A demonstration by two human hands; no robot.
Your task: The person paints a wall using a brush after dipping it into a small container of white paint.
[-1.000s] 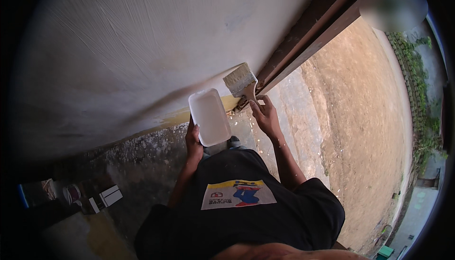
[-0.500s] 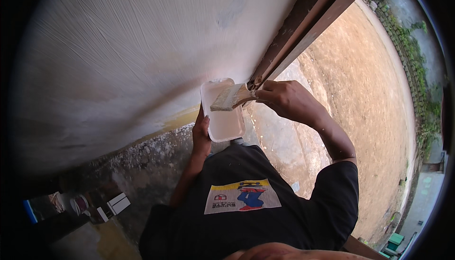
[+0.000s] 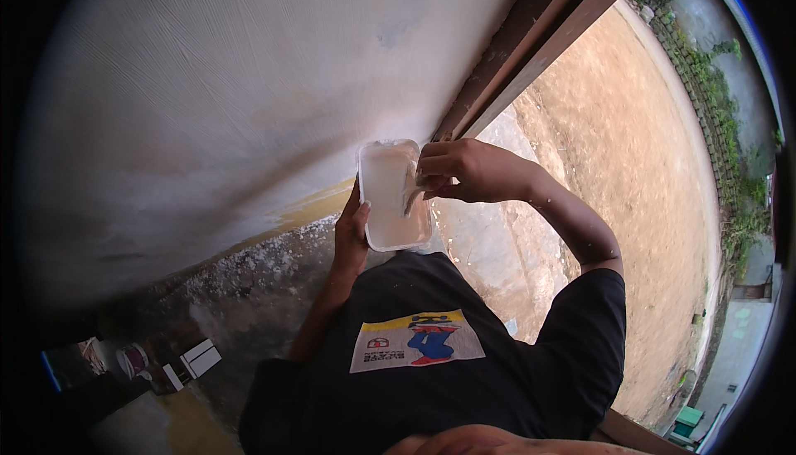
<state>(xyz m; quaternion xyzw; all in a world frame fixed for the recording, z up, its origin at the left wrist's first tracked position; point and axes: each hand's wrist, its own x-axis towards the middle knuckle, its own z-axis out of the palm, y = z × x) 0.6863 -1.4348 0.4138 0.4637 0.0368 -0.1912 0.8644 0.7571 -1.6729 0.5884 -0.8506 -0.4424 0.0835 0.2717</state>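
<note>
My left hand (image 3: 353, 227) grips the left side of a white, shallow rectangular tray (image 3: 383, 235), thumb over its rim. Pale liquid, like thin paint, lies inside it. My right hand (image 3: 464, 171) is closed round the handle of a paintbrush (image 3: 410, 191) at the tray's right side. The brush is turned nearly edge-on, its bristles down in the tray; the fingers hide most of the handle. Beyond both hands rises a wall (image 3: 249, 65) with whitish brush streaks over its upper part.
A brown wooden post or frame (image 3: 531, 45) runs along the wall's right edge, close to my right hand. Outside lies bare sandy ground (image 3: 630, 165). At lower left, white boxes (image 3: 199, 358) and a round container (image 3: 133, 360) stand on the dark floor.
The brush has gone from lying flat above the tray to nearly edge-on, bristles down in it. My right hand has shifted slightly left, over the tray's right rim.
</note>
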